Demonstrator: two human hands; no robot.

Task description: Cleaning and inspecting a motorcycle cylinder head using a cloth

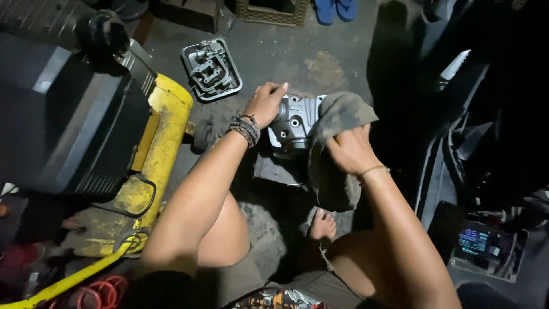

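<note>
A grey metal engine cover [294, 123] stands on the concrete floor in front of my knees. My left hand [265, 103], with bead bracelets on the wrist, grips its left end. My right hand [350, 150] presses a dirty grey rag [337, 117] against the cover's right side; the rag drapes down over a flat dark plate [274, 170] under the part. My bare foot [323, 225] rests just below the rag.
A second metal engine casting [211, 68] lies on the floor further away. A yellow and black machine [154, 143] with a yellow hose [74, 277] fills the left. A dark motorcycle body with a lit small display [476, 240] is at the right. Blue sandals [336, 8] lie at the top.
</note>
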